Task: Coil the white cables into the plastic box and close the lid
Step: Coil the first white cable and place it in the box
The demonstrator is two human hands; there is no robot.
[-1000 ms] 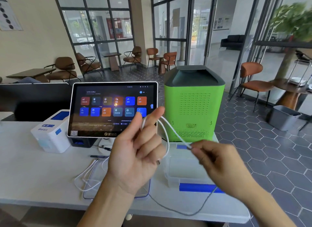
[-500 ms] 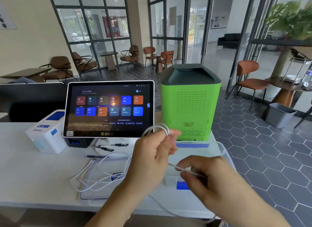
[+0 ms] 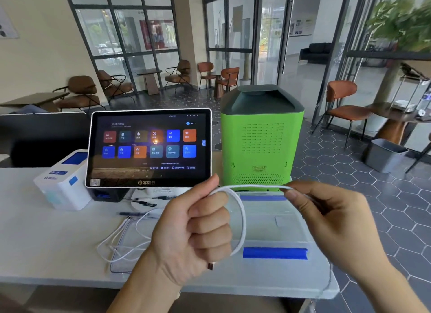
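Right hand (image 3: pixel 326 217) has drawn right, pinching white cable (image 3: pixel 254 186) taut; left hand (image 3: pixel 198 228) grips coil above plastic box (image 3: pixel 275 252).

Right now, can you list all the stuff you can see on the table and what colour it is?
White cable: one, white, looped between both hands.
Loose cable: one, white, on table over lid.
Lid: one, clear, flat, left of box.
Plastic box: one, clear with blue clips, open.
Tablet: one, black screen, upright.
Printer: one, white and blue, far left.
Green machine: one, behind box.
Pens: two, dark.
Table: one, white.
Left hand: grips coil.
Right hand: pinches cable.
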